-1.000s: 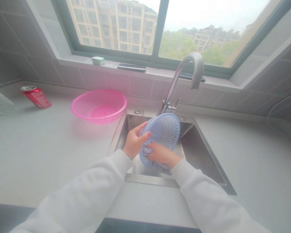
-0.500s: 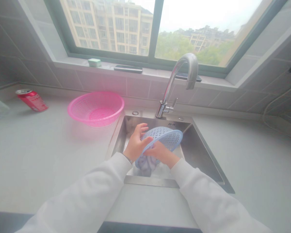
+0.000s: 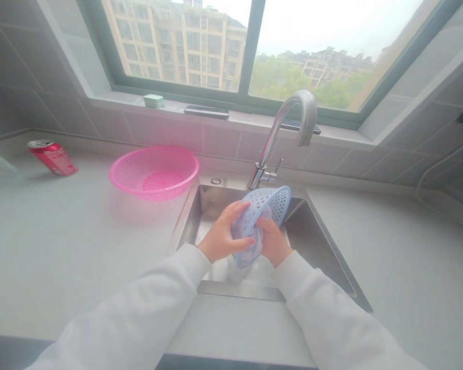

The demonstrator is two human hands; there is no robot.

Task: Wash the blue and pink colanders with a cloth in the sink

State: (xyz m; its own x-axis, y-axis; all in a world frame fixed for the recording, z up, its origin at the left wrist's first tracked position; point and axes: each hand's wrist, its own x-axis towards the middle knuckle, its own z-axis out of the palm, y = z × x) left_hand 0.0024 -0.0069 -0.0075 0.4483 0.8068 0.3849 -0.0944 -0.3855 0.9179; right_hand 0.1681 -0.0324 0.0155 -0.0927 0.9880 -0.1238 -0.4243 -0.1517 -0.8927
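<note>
Over the steel sink (image 3: 324,246) I hold a light blue perforated basket (image 3: 272,201), tipped up on edge. My left hand (image 3: 221,236) grips its near rim, fingers wrapped over the outside. My right hand (image 3: 272,241) is closed against the basket's inner side; a pale cloth (image 3: 237,270) hangs below it, mostly hidden. The chrome faucet (image 3: 289,128) arches just above and behind the basket.
A pink perforated basket (image 3: 154,172) stands on the white counter (image 3: 61,236) left of the sink. A red can (image 3: 52,156) lies on its side at the far left. A green soap box (image 3: 154,100) and a dark flat object (image 3: 206,111) rest on the window sill.
The blue basket turned from nearly flat, bottom up, to standing on edge. My left hand shifted round its rim and my right hand moved inside it.
</note>
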